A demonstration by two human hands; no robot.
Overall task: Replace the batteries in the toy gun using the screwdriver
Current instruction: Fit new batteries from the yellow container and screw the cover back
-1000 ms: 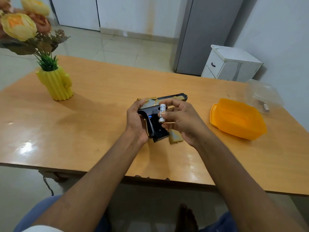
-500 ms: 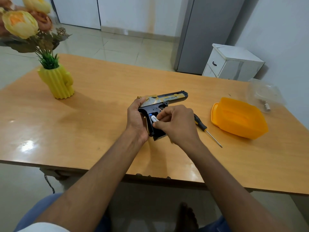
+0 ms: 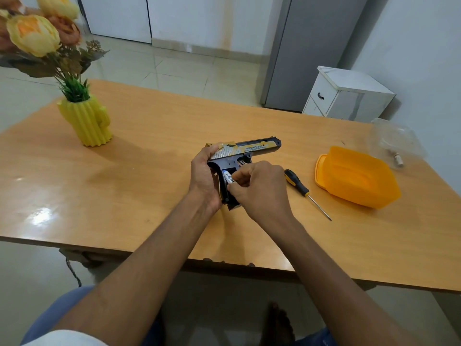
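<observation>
The black and gold toy gun [image 3: 252, 149] lies on its side at the middle of the wooden table [image 3: 149, 151], barrel pointing right. My left hand [image 3: 203, 176] grips its rear end and handle. My right hand [image 3: 259, 189] covers the handle, its fingertips pressing a white battery [image 3: 228, 178] into the open compartment there. The screwdriver [image 3: 299, 186], with a black and yellow handle, rests on the table just right of my right hand, untouched.
An orange plastic box [image 3: 356, 177] sits upside down at the right. Behind it lies a clear plastic bag [image 3: 396, 143] with a small part inside. A yellow cactus vase [image 3: 86, 119] with flowers stands at the far left.
My right hand has carried the battery from above the gun down into the handle compartment and now pushes it in. The left hand has stayed on the gun.
</observation>
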